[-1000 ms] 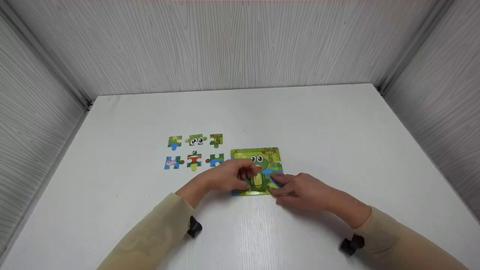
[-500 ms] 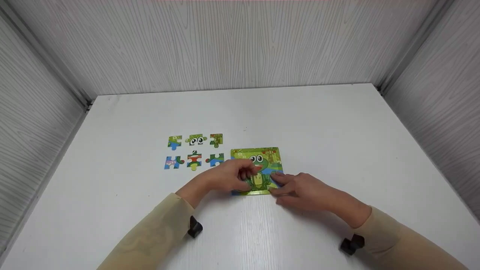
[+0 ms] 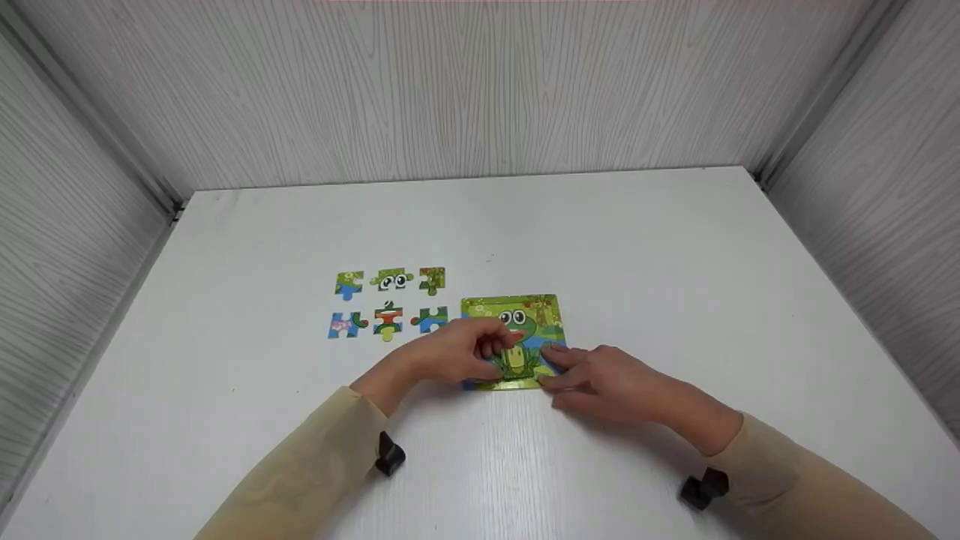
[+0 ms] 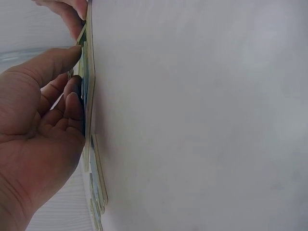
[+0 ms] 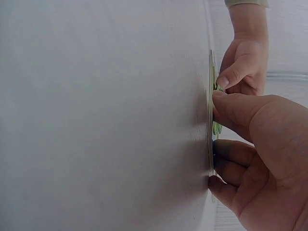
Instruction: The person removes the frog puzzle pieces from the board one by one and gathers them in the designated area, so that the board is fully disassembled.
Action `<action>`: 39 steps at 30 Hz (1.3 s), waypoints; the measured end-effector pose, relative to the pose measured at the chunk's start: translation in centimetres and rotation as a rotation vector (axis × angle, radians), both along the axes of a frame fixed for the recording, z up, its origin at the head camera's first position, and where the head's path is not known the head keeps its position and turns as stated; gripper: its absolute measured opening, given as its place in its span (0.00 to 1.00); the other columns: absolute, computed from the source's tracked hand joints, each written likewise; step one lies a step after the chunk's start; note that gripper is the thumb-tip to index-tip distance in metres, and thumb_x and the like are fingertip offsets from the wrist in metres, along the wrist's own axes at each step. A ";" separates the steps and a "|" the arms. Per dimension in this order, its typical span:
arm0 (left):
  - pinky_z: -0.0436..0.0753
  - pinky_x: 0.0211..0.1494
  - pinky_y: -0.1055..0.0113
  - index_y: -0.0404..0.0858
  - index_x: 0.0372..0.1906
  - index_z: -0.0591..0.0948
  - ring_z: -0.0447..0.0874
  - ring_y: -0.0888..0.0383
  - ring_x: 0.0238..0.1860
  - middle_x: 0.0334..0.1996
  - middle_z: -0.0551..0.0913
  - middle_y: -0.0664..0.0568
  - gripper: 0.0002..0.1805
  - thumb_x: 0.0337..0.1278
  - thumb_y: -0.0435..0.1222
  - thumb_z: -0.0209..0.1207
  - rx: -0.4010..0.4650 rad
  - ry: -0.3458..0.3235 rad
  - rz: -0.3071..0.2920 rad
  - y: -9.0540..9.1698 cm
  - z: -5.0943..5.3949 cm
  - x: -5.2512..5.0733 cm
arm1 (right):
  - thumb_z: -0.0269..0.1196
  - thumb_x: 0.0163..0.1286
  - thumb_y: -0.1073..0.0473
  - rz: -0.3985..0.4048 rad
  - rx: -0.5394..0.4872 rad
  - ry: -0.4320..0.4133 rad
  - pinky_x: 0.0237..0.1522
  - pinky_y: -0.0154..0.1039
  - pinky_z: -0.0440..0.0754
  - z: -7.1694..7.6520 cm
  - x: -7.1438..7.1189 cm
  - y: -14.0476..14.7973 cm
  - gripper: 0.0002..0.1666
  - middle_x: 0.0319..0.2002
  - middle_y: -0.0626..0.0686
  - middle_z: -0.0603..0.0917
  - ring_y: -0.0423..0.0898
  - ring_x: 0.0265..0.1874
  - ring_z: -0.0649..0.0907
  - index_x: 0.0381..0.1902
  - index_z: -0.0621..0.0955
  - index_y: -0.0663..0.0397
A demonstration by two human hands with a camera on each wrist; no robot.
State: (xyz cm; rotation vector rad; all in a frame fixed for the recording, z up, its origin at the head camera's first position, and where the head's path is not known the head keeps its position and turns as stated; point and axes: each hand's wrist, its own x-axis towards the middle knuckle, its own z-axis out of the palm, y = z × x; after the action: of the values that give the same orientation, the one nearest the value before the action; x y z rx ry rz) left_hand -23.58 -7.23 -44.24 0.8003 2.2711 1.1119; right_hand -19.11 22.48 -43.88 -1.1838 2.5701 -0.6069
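A square frog puzzle tray (image 3: pixel 554 304) lies flat on the white table. My left hand (image 3: pixel 450 351) reaches over its left side, thumb and fingers curled at a puzzle piece (image 3: pixel 516 361) with the frog's belly, at the bottom middle. That piece looks slightly raised at its lower edge. In the left wrist view the left thumb (image 4: pixel 72 57) touches the pieces, and a tilted piece (image 4: pixel 82 34) stands up beyond it. My right hand (image 3: pixel 604 381) rests with thumb and fingertips on the tray's right side. The left hand covers the tray's lower left part.
Several loose puzzle pieces lie in two rows to the left of the tray, among them an eyes piece (image 3: pixel 392 280) and a red mouth piece (image 3: pixel 388 321). The left forearm lies close to the lower row. Grey wood-grain walls (image 3: pixel 465 90) enclose the table's back and sides.
The belly piece has lifted slightly at its lower edge under the left fingers. Both hands stay in nearly the same place, and the loose pieces have not moved.
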 end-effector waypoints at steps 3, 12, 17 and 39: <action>0.80 0.54 0.61 0.42 0.54 0.82 0.78 0.56 0.46 0.45 0.82 0.53 0.15 0.65 0.32 0.70 0.017 0.006 -0.007 0.0 0.0 0.0 | 0.67 0.78 0.50 -0.002 -0.004 -0.003 0.64 0.61 0.78 0.0 0.0 0.0 0.21 0.74 0.59 0.73 0.59 0.71 0.77 0.65 0.86 0.44; 0.80 0.54 0.60 0.43 0.54 0.84 0.78 0.55 0.46 0.45 0.82 0.54 0.14 0.66 0.33 0.70 0.017 -0.022 0.029 -0.1 0.1 -0.1 | 0.66 0.78 0.50 0.004 -0.006 -0.002 0.63 0.61 0.78 0.1 0.0 -0.1 0.21 0.75 0.59 0.73 0.59 0.71 0.77 0.65 0.86 0.45; 0.80 0.53 0.60 0.44 0.55 0.84 0.78 0.55 0.46 0.46 0.82 0.52 0.14 0.67 0.34 0.69 0.026 -0.039 0.055 -0.1 0.3 -0.1 | 0.65 0.79 0.50 0.007 -0.003 0.001 0.61 0.62 0.79 0.2 0.0 0.0 0.21 0.74 0.61 0.74 0.61 0.69 0.78 0.65 0.86 0.45; 0.80 0.55 0.60 0.42 0.59 0.84 0.79 0.55 0.47 0.46 0.82 0.51 0.18 0.65 0.31 0.68 0.086 0.005 0.053 -0.6 1.7 0.1 | 0.68 0.77 0.53 -0.004 -0.008 -0.006 0.64 0.61 0.78 0.2 0.1 -0.2 0.21 0.73 0.61 0.75 0.59 0.69 0.78 0.64 0.86 0.48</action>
State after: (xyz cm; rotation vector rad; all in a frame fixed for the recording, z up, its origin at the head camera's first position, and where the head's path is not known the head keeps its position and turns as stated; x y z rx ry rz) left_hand -23.50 -7.81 -42.50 0.7808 2.2738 1.2396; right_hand -19.05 22.25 -43.68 -1.1780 2.5685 -0.6214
